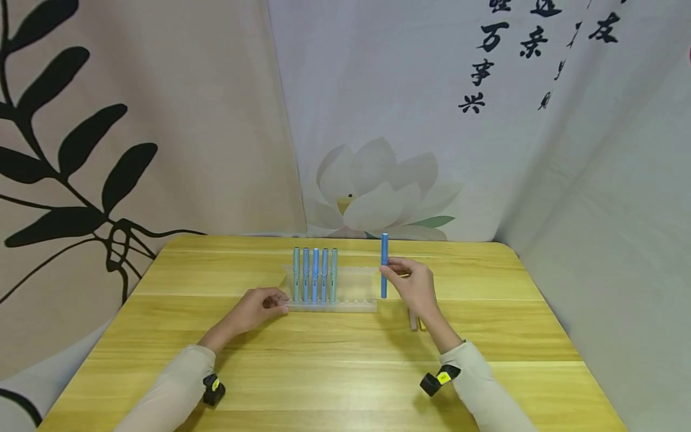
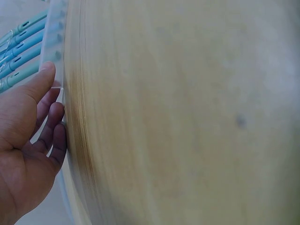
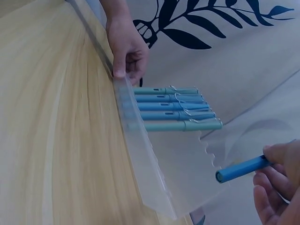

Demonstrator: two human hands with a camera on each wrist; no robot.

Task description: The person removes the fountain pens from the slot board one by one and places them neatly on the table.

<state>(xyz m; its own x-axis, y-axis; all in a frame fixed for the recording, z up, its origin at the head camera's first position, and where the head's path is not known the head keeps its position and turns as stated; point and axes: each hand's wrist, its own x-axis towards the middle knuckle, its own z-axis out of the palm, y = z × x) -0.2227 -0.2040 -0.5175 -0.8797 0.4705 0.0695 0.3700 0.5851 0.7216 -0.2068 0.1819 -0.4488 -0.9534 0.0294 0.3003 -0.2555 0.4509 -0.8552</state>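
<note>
A clear plastic pen rack (image 1: 356, 307) stands on the table, its left part filled by several upright pens (image 3: 172, 115) in blue and pale green, with silver clips in the right wrist view. At the rack's left front corner my left hand (image 1: 259, 309) pinches the edge, thumb on the front lip (image 2: 51, 58) and fingers below it. Just off the rack's right end, my right hand (image 1: 418, 285) holds a blue pen (image 1: 384, 246) upright between thumb and fingers. In the right wrist view that pen's lower end points toward the rack's vacant notches.
Under my right wrist lie a pinkish stick-like thing (image 1: 413, 321) and a yellow one (image 1: 423, 325), partly hidden by the arm. The wooden table (image 1: 324, 378) reaches back to a printed cloth (image 1: 372, 90), with another cloth wall on the right.
</note>
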